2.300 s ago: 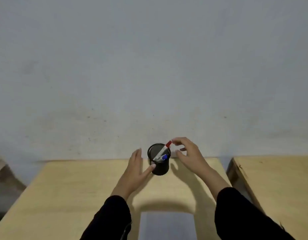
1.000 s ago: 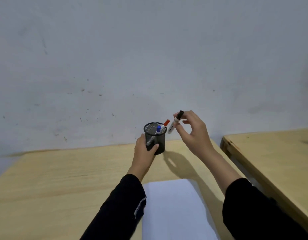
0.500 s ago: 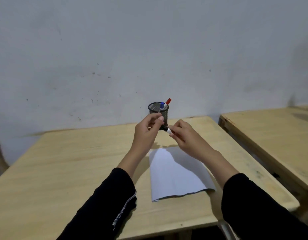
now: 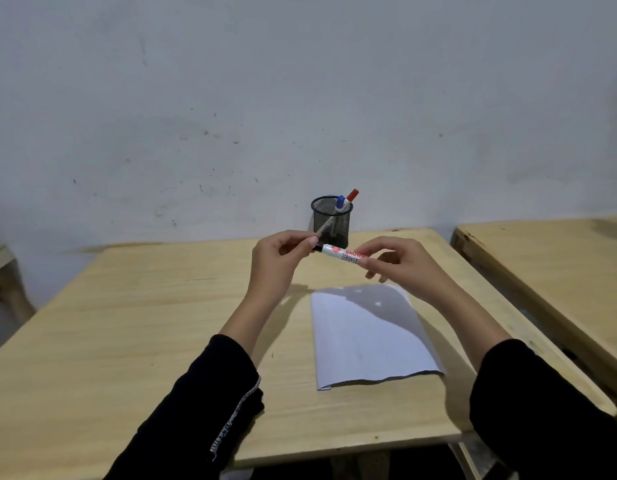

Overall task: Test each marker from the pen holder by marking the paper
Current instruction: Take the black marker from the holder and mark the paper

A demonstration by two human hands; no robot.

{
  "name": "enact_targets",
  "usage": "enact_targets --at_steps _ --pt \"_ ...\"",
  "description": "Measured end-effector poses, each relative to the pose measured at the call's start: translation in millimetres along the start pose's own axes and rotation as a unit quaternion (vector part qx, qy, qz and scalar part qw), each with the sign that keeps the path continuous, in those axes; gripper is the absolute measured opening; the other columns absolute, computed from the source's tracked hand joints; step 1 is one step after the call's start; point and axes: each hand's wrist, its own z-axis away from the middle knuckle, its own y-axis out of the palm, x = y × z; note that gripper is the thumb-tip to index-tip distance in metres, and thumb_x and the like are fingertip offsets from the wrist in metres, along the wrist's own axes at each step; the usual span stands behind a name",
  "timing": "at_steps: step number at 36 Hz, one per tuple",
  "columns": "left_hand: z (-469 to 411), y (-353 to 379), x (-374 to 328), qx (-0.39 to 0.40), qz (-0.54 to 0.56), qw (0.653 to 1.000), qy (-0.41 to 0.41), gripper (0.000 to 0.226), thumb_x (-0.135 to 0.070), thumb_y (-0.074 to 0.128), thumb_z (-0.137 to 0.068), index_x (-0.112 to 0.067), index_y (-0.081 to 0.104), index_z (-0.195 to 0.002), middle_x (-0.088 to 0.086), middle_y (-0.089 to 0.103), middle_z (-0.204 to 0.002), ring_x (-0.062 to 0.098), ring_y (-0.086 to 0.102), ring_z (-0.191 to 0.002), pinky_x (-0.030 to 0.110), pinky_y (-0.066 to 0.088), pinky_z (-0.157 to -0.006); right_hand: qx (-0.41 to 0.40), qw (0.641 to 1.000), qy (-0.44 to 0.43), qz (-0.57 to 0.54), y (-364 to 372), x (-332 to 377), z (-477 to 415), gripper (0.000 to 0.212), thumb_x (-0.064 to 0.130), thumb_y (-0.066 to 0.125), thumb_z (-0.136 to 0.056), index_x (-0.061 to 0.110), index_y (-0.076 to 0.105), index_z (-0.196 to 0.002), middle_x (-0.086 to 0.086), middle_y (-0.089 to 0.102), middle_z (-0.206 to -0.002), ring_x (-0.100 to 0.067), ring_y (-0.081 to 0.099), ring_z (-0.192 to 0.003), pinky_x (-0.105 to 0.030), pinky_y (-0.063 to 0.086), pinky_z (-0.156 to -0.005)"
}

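A white marker (image 4: 340, 253) with red lettering and a black cap is held level in the air above the table. My right hand (image 4: 395, 263) grips its barrel. My left hand (image 4: 283, 256) pinches the black cap end between thumb and fingers. Behind them, at the table's far edge, stands a black mesh pen holder (image 4: 331, 221). A blue-capped marker (image 4: 340, 204) and a red-capped marker (image 4: 351, 195) lean in it. A white sheet of paper (image 4: 367, 336) lies flat on the table below my hands.
The wooden table (image 4: 144, 306) runs to a grey wall behind the holder. A second wooden table (image 4: 556, 258) stands to the right across a narrow gap. Part of another piece of furniture (image 4: 2, 271) shows at the far left.
My right hand drew the black-capped marker out of the holder and brought it toward me. My left hand let go of the holder and took hold of the cap end.
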Motion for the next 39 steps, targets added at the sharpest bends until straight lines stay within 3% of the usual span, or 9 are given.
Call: enact_targets --at_steps 4,8,10,14,17,26,30,35,39 --pt "6 -1 7 -0.026 0.045 0.998 -0.035 0.007 -0.009 0.069 -0.082 -0.015 0.073 -0.082 -0.008 0.072 -0.071 0.007 0.068 -0.072 0.02 0.056 -0.075 -0.08 0.985 0.021 -0.154 9 -3 4 0.009 0.006 0.073 -0.076 0.006 0.072 -0.086 0.001 0.07 -0.072 -0.011 0.065 -0.06 -0.017 0.05 -0.056" --pt "13 6 9 -0.034 0.08 0.994 -0.06 0.006 -0.009 0.068 -0.083 -0.009 0.073 -0.084 0.001 0.072 -0.075 0.012 0.068 -0.074 0.022 0.057 -0.08 -0.169 0.9 0.076 -0.394 31 -6 10 0.008 0.003 0.069 -0.078 0.01 0.068 -0.08 0.006 0.065 -0.061 -0.004 0.06 -0.056 -0.01 0.051 -0.058" --pt "18 10 9 -0.014 0.091 0.993 -0.069 0.006 -0.008 0.068 -0.082 -0.009 0.074 -0.086 0.003 0.072 -0.077 0.013 0.068 -0.076 0.023 0.056 -0.081 -0.176 0.875 0.089 -0.442 44 -5 12 0.009 0.001 0.066 -0.08 0.01 0.066 -0.084 0.005 0.065 -0.064 -0.004 0.061 -0.059 -0.009 0.051 -0.06" --pt "25 15 9 0.053 0.08 0.993 -0.064 0.018 -0.002 0.07 -0.079 -0.005 0.071 -0.097 -0.009 0.074 -0.074 0.004 0.069 -0.076 0.015 0.053 -0.077 -0.147 0.878 0.076 -0.45 65 0 11 0.009 0.002 0.062 -0.084 0.01 0.064 -0.08 0.003 0.065 -0.064 -0.005 0.061 -0.06 -0.011 0.052 -0.063" --pt "23 10 7 0.058 0.064 0.995 -0.055 0.02 0.001 0.068 -0.08 0.0 0.07 -0.099 0.0 0.073 -0.079 0.003 0.068 -0.072 0.015 0.053 -0.074 -0.145 0.873 0.08 -0.459 67 3 8 0.011 0.001 0.059 -0.086 0.008 0.063 -0.078 0.003 0.064 -0.063 -0.005 0.06 -0.057 -0.011 0.051 -0.061" --pt "12 -19 13 0.036 0.062 0.993 -0.092 0.007 -0.007 0.064 -0.086 -0.008 0.07 -0.084 0.0 0.071 -0.068 0.005 0.065 -0.066 0.014 0.054 -0.072 -0.168 0.875 0.07 -0.448 47 2 4 0.013 -0.004 0.059 -0.084 0.008 0.064 -0.082 0.005 0.064 -0.062 -0.004 0.059 -0.059 -0.009 0.048 -0.058" --pt "3 -33 24 0.052 -0.104 0.987 -0.112 0.006 -0.007 0.071 -0.08 -0.01 0.07 -0.085 0.015 0.07 -0.086 0.015 0.061 -0.073 0.017 0.05 -0.072 -0.181 0.879 0.083 -0.433 36 -1 5 0.012 -0.002 0.06 -0.084 0.009 0.065 -0.08 0.005 0.065 -0.061 -0.003 0.059 -0.058 -0.009 0.049 -0.057" --pt "-1 -34 40 0.069 -0.256 0.955 -0.134 0.007 -0.002 0.065 -0.077 -0.008 0.066 -0.079 0.003 0.06 -0.072 0.012 0.052 -0.061 0.006 0.039 -0.046 -0.187 0.888 0.098 -0.409 35 -5 3 0.011 0.0 0.062 -0.084 0.009 0.065 -0.078 0.007 0.066 -0.06 -0.003 0.06 -0.057 -0.009 0.049 -0.057" --pt "-3 -33 48 0.11 -0.331 0.927 -0.138 0.008 -0.005 0.06 -0.077 -0.01 0.066 -0.079 -0.002 0.057 -0.072 0.008 0.051 -0.059 0.018 0.041 -0.054 -0.184 0.896 0.105 -0.391 36 -8 3 0.01 0.0 0.062 -0.084 0.008 0.064 -0.079 0.007 0.065 -0.058 -0.003 0.059 -0.057 -0.009 0.048 -0.056"
